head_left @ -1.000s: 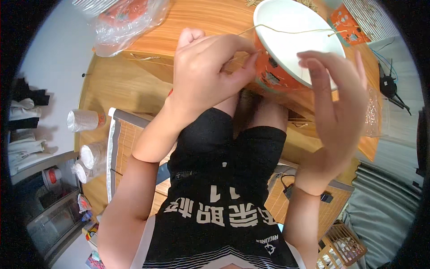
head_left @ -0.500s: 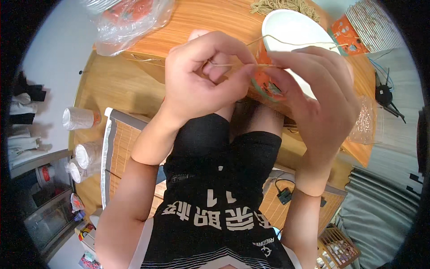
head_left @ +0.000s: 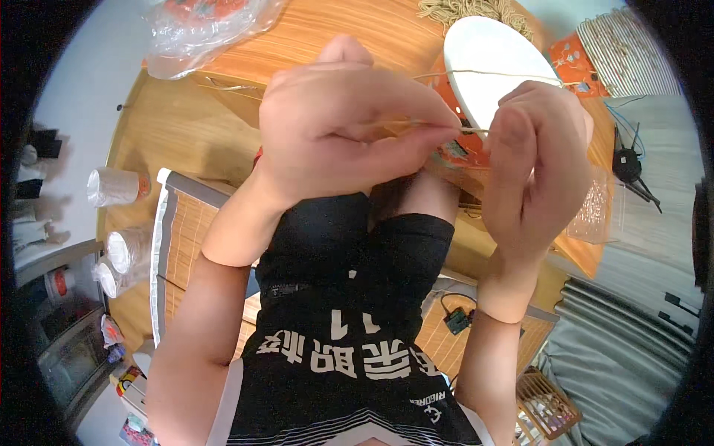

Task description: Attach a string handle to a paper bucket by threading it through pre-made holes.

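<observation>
Round pale wooden table [head_left: 171, 141] fills the upper view, seen past the person's lap.

White round paper plate [head_left: 487, 67] with an orange decorated paper piece [head_left: 457, 152] under it sits between the hands, just past the knees, tilted toward the person. Probably light, bends easily; best supported at the rim.

Clear crinkled plastic bag [head_left: 201, 30] lies at the far left of the table. Clear plastic cups [head_left: 111, 186] on their sides at the left edge.

Left hand [head_left: 342, 126] is curled, thumb and fingertips pinching a thin tan string [head_left: 483, 74]. Right hand [head_left: 535, 163] is bent inward, fingers closed on the same string near the plate's edge.

String runs from the pinch across the plate face. Judged limp, light, slippery between dry fingers, likely to fray; grip close to the working end.
</observation>
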A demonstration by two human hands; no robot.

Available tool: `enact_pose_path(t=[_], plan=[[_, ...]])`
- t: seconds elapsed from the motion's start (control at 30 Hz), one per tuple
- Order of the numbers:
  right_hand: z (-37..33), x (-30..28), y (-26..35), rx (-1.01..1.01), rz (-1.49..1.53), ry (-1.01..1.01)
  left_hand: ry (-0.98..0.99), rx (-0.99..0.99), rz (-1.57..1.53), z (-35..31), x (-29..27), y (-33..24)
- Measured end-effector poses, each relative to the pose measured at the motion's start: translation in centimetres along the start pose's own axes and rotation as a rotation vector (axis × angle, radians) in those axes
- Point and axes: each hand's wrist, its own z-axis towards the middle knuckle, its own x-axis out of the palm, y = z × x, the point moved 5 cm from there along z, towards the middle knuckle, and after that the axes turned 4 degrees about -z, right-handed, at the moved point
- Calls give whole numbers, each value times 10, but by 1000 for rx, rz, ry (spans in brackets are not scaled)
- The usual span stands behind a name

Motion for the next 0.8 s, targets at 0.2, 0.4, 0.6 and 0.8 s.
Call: enact_pose_path(t=[0.2, 0.4, 0.6, 0.8], plan=[[1, 5, -3, 192, 103, -58, 95, 195, 187, 4, 0, -13], [2, -9, -27, 224, 226, -74, 35, 156, 356, -1, 1, 2], [-5, -18, -32, 375, 110, 107, 167, 146, 420, -12, 6, 13], [-9, -10, -39, 338, 143, 137, 129, 110, 366, -12, 14, 15]])
